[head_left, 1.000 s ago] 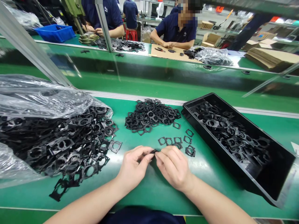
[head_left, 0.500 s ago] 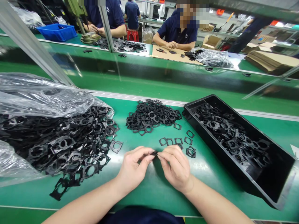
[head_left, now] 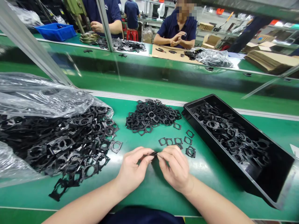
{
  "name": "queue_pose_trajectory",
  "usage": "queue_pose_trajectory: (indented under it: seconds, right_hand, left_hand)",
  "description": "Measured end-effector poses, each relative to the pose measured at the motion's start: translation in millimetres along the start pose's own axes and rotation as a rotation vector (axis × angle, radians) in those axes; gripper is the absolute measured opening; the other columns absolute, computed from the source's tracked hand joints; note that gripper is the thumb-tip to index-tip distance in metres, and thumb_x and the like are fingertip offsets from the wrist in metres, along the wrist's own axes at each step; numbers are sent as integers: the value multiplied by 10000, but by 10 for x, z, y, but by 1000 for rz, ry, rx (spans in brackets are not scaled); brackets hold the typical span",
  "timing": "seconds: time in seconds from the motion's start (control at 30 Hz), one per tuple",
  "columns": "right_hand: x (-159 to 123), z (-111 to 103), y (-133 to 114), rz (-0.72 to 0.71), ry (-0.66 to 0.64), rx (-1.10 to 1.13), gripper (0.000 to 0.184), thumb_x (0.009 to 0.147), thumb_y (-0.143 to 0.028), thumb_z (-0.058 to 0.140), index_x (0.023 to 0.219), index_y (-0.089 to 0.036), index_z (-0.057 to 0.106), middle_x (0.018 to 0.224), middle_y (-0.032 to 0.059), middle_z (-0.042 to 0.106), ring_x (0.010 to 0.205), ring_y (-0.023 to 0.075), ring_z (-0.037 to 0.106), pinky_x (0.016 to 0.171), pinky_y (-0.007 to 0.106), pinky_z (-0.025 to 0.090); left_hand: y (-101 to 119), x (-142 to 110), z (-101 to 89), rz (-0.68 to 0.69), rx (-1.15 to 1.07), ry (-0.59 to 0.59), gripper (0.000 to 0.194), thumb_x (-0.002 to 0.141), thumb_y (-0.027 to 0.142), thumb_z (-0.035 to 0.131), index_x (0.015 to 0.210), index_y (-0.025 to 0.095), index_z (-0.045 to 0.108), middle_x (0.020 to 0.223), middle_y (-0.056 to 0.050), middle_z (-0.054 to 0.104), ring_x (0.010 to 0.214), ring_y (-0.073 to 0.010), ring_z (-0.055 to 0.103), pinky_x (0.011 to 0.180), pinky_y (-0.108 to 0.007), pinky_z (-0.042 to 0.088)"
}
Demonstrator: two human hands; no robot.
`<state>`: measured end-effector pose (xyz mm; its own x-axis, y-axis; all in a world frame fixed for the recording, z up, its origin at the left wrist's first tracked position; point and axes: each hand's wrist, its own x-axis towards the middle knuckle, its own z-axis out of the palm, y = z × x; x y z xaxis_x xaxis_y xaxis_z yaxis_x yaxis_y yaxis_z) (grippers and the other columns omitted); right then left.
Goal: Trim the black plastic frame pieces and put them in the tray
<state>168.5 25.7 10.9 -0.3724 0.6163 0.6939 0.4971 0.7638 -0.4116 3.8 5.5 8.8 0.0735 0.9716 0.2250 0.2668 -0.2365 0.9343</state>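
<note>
Both hands busy here: my left hand (head_left: pixel 134 166) and right hand (head_left: pixel 174 166) are curled in, pinching one small black frame (head_left: pixel 153 153) between the fingertips, right over the green bench (head_left: pixel 149 199). A few loose frames (head_left: pixel 177 141) lie just ahead, a bigger pile (head_left: pixel 151 116) past those, and a black tray (head_left: pixel 252 126) sits off to my right.

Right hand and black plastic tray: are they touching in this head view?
Apart. The head view shows the right hand clear of the black plastic tray, with green belt visible between them.
</note>
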Motion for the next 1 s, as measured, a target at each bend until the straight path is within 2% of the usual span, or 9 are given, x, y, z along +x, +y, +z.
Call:
queue_pose_trajectory:
  seconds: [0.33, 0.63, 0.7, 0.87, 1.0]
  right_hand:
    - [-12, -17, -3, -7, 9, -34, 203, 785, -56, 628, 963, -153, 607, 777, 73, 621, 726, 188, 562, 645, 345, 526]
    - [1, -27, -22, 59, -44, 53, 177, 818, -42, 570, 945, -161, 603, 763, 68, 597, 713, 180, 545, 630, 342, 506]
    - [6, -19, -19, 85, -26, 80, 174, 812, -35, 570, 926, -163, 595, 762, 65, 592, 716, 182, 549, 645, 351, 507]
    - [31, -38, 56, 213, 22, 93, 144, 846, -69, 511, 914, -171, 586, 849, 86, 619, 820, 206, 593, 733, 379, 514]
    - [86, -106, 97, 305, 57, 143, 131, 868, -107, 500, 917, -172, 603, 831, 84, 634, 802, 207, 608, 710, 366, 515]
  left_hand:
    - [-32, -15, 19, 10, 24, 19, 123, 846, 140, 557, 899, 187, 658, 747, -15, 637, 641, -119, 604, 607, -215, 500]
    - [-21, 15, -8, 112, 82, 43, 155, 826, 103, 569, 907, 183, 673, 761, -24, 675, 666, -128, 624, 623, -218, 506]
    - [-4, 9, -4, 116, 83, 42, 158, 825, 96, 566, 901, 182, 676, 761, -27, 681, 668, -130, 630, 624, -220, 509]
    - [30, -43, 23, 186, 40, -89, 199, 836, 85, 537, 920, 191, 684, 804, -46, 707, 716, -146, 653, 668, -243, 525]
    - [21, -20, 0, 70, 39, 0, 146, 832, 121, 567, 883, 193, 684, 768, -34, 702, 671, -142, 650, 642, -243, 532]
